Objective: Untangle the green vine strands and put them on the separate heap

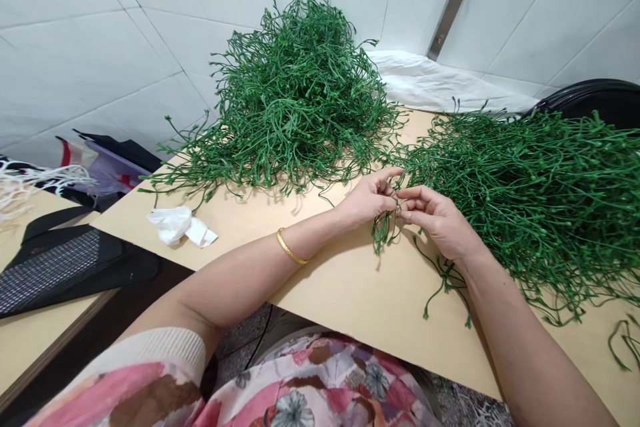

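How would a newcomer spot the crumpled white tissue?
On the tan tabletop, find the taller heap of green cords. In front of its left end lies the crumpled tissue, a small white wad, unlike the long white sheet against the wall.

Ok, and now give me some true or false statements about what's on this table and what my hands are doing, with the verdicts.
1. The left hand and the right hand are close together over the table. True.
2. The gold bracelet is on the right arm. False: it is on the left arm.
3. The crumpled white tissue lies on the table. True.
4. Both hands are empty. False: thin green cords are at their fingers.
5. All the other green strands lie in one heap. False: a tall heap rises beyond the left hand, and another heap spreads out on the right.
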A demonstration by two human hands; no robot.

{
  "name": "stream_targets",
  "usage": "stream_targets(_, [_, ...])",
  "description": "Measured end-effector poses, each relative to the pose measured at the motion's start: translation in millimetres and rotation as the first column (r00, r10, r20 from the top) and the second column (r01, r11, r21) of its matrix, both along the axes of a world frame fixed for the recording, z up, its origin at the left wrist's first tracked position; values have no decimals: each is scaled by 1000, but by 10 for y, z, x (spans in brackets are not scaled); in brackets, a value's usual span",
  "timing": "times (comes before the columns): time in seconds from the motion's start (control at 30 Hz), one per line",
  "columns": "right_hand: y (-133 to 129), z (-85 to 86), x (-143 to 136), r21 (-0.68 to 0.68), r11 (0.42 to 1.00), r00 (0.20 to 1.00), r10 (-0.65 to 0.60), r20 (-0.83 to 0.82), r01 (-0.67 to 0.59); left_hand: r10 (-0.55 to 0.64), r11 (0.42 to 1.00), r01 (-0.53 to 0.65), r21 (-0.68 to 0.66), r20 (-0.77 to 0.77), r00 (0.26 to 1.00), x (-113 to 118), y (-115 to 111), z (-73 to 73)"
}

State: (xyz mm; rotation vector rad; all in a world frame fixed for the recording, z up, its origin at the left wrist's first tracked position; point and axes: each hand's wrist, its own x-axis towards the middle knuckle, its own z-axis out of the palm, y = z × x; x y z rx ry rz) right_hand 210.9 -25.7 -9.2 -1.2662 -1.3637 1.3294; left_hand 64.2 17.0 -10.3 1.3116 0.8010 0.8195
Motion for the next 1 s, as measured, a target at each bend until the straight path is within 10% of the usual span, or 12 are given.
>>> stream_targets(0.43, [-44, -20, -30, 442, 897, 797, -243, 553, -33, -31, 989, 28, -146, -19, 999, -36, 17, -10])
stream_targets(0.7, [34, -68, 53, 361, 932, 859, -164, 485, -26, -92, 942, 141, -305, 168, 981, -31, 29, -31])
stream_targets(1.0, [-48, 21, -17, 250, 957, 870, 7, 492, -149, -56, 996, 53, -68, -49, 997, -23, 38, -36])
